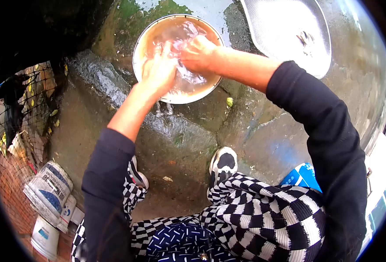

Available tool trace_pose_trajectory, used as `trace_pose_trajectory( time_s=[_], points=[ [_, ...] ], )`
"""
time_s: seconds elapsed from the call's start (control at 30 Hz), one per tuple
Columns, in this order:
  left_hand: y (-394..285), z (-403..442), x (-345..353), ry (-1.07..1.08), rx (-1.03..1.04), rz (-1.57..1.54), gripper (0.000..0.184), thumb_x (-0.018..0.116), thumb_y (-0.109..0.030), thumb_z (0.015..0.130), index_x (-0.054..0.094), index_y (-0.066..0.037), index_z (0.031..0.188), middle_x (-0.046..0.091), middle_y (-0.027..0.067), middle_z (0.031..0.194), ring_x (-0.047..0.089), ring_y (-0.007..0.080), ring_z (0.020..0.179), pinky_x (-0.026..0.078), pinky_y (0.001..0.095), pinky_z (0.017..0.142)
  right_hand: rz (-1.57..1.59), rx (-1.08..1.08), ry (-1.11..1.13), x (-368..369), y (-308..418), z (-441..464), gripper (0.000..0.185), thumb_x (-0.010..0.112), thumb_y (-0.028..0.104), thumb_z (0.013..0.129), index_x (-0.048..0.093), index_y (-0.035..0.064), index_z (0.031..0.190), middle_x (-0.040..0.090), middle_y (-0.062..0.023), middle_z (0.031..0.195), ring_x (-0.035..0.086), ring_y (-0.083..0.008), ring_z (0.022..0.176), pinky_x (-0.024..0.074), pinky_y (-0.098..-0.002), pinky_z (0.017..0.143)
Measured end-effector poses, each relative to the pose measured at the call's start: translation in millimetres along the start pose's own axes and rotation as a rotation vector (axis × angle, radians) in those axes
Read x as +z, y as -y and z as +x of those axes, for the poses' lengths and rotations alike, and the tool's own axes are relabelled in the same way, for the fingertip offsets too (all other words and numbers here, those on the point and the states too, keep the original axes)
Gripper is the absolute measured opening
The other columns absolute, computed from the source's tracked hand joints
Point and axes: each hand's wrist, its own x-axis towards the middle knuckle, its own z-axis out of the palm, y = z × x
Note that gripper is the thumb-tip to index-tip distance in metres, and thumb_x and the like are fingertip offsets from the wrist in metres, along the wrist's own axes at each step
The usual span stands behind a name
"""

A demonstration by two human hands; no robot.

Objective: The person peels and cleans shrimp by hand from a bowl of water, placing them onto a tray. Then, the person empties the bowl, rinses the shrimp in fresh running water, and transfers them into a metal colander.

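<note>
The left hand (160, 65) reaches into the basin (190, 101), ahead of the feet, its fingers straight and a little spread; too hard a press on that side could tip the basin, since the ground (171, 170) looks uneven, and the brown water (193, 81) could slop over the rim; the right hand (197, 54), close beside it, is curled with its fingertips hidden, and I cannot tell whether it pinches anything; the murk could hide whatever lies at the bottom, so a small piece might be missed, or a finger nicked if anything sharp is there; further right, the basket (255, 35) stands near the right forearm, and a wide swing of that arm could knock it and spill the few small bits (306, 39) inside, too glared to name; as for the place, a net (31, 87) hangs at far left, with worn tubs (49, 187) below it; the middle is dark, wet and glossy, patched with green, perhaps slick under the shoes (223, 161); a leaf (230, 101) lies just right of the basin, and a blue thing (304, 177) shows beside the right sleeve (328, 118)
</note>
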Motion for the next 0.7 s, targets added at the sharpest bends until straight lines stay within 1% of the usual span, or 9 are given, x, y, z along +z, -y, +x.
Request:
trace_pose_trajectory(
  time_s=[0.13, 0.2, 0.23, 0.3, 0.4, 0.47, 0.53, 0.6, 0.7],
  points=[
    [17, 12, -15, 0.235, -0.046, -0.227, 0.041, 0.050, -0.001, 0.075, 0.051, -0.005, 0.116, 0.043, 0.0246, 0.124, 0.055, 0.0406, 0.096, 0.045, 0.0450, 0.082, 0.105, 0.136, -0.029, -18, -13, -8, 0.025, 0.053, 0.021, 0.083, 0.064, 0.0055, 0.100, 0.059, -0.0119, 0.107, 0.061, -0.0227, 0.095, 0.0528, -0.0405, 0.068],
    [22, 3, -21, 0.100, 0.046, -0.216, 0.037, 0.050, -0.001, 0.077, 0.054, -0.008, 0.113, 0.052, 0.0220, 0.115, 0.057, 0.0382, 0.093, 0.046, 0.0412, 0.081, 0.233, 0.156, -0.173, -26, -25, -22, 0.026, 0.053, 0.022, 0.084, 0.063, 0.0035, 0.100, 0.058, -0.0128, 0.108, 0.063, -0.0237, 0.091, 0.0537, -0.0400, 0.070],
    [24, 0, -26, 0.094, 0.004, -0.307, 0.035, 0.051, -0.001, 0.078, 0.055, -0.007, 0.112, 0.056, 0.0209, 0.107, 0.058, 0.0367, 0.094, 0.046, 0.0405, 0.081, 0.328, 0.146, -0.330, -24, -23, -32, 0.017, 0.052, 0.013, 0.082, 0.059, 0.0010, 0.093, 0.056, -0.0115, 0.097, 0.063, -0.0255, 0.082, 0.0529, -0.0362, 0.070],
    [16, -4, -49, 0.013, -0.091, -0.598, 0.030, 0.053, -0.003, 0.080, 0.058, -0.005, 0.110, 0.064, 0.0176, 0.093, 0.061, 0.0326, 0.093, 0.047, 0.0370, 0.080, 0.248, 0.110, -0.295, -18, -14, -34, 0.018, 0.051, 0.014, 0.083, 0.058, 0.0006, 0.093, 0.056, -0.0118, 0.097, 0.062, -0.0259, 0.084, 0.0528, -0.0362, 0.071],
    [27, -13, -37, -0.036, -0.077, -0.536, 0.030, 0.053, -0.004, 0.082, 0.057, -0.005, 0.112, 0.063, 0.0172, 0.098, 0.062, 0.0297, 0.092, 0.047, 0.0349, 0.080, 0.327, 0.215, -0.358, -27, -19, -45, 0.026, 0.045, 0.024, 0.090, 0.054, 0.0002, 0.094, 0.053, -0.0127, 0.091, 0.059, -0.0253, 0.079, 0.0518, -0.0366, 0.070],
    [24, -15, -40, -0.020, -0.099, -0.628, 0.029, 0.053, -0.007, 0.086, 0.056, -0.004, 0.114, 0.064, 0.0164, 0.098, 0.064, 0.0259, 0.089, 0.049, 0.0320, 0.076, 0.459, 0.309, -0.468, -35, -31, -63, 0.028, 0.042, 0.024, 0.092, 0.057, 0.0012, 0.093, 0.058, -0.0154, 0.099, 0.062, -0.0232, 0.086, 0.0536, -0.0357, 0.071],
    [26, -19, -40, 0.030, -0.368, -1.169, 0.030, 0.051, -0.009, 0.089, 0.054, -0.002, 0.117, 0.064, 0.0143, 0.098, 0.065, 0.0226, 0.088, 0.050, 0.0284, 0.074, 0.509, 0.319, -0.622, -19, -40, -84, 0.031, 0.041, 0.029, 0.093, 0.054, 0.0020, 0.093, 0.055, -0.0113, 0.085, 0.055, -0.0222, 0.072, 0.0511, -0.0347, 0.067],
    [34, -26, -40, 0.006, -0.327, -1.287, 0.032, 0.049, -0.010, 0.090, 0.050, 0.001, 0.120, 0.063, 0.0130, 0.099, 0.065, 0.0227, 0.087, 0.051, 0.0263, 0.073, 0.679, 0.482, -0.602, -5, -52, -113, 0.033, 0.042, 0.033, 0.095, 0.052, 0.0073, 0.114, 0.054, -0.0116, 0.106, 0.054, -0.0244, 0.099, 0.0435, -0.0336, 0.085],
    [28, -39, -55, 0.063, -0.404, -1.876, 0.036, 0.049, -0.012, 0.090, 0.046, 0.004, 0.123, 0.061, 0.0140, 0.104, 0.064, 0.0237, 0.091, 0.053, 0.0297, 0.075, 0.220, 0.448, -0.752, 78, -92, -174, 0.037, 0.044, 0.029, 0.093, 0.048, 0.0116, 0.125, 0.048, -0.0114, 0.126, 0.047, -0.0266, 0.117, 0.0375, -0.0365, 0.097]
  ],
)
